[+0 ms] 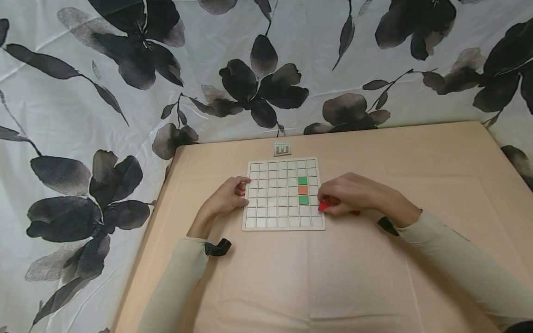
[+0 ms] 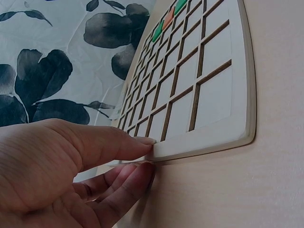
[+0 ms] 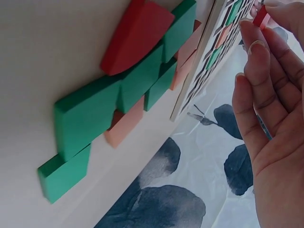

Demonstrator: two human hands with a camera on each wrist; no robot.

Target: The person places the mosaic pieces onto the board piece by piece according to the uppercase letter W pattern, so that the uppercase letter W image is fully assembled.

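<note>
A pale grid board (image 1: 272,222) lies flat on the table. Two green tiles (image 1: 303,200) sit in its right-hand squares with an orange tile (image 1: 302,189) between them. At the board's left rim, my left hand (image 1: 225,196) holds the edge, thumb (image 2: 137,148) on the rim and the other fingers bent beside it. My right hand (image 1: 354,194) pinches a small red tile (image 1: 323,206) between thumb and fingertips, just at the board's right edge. Loose tiles lie near that hand: a red one (image 3: 135,35), several green ones (image 3: 88,116) and some orange ones (image 3: 126,126); the head view mostly hides them.
A small card (image 1: 282,148) with a grid pattern lies beyond the board. Behind the light wooden table (image 1: 266,282) hangs a white cloth (image 1: 200,41) with dark flowers, also covering the left side. Black wrist cameras (image 1: 218,247) are worn near the sleeve cuffs.
</note>
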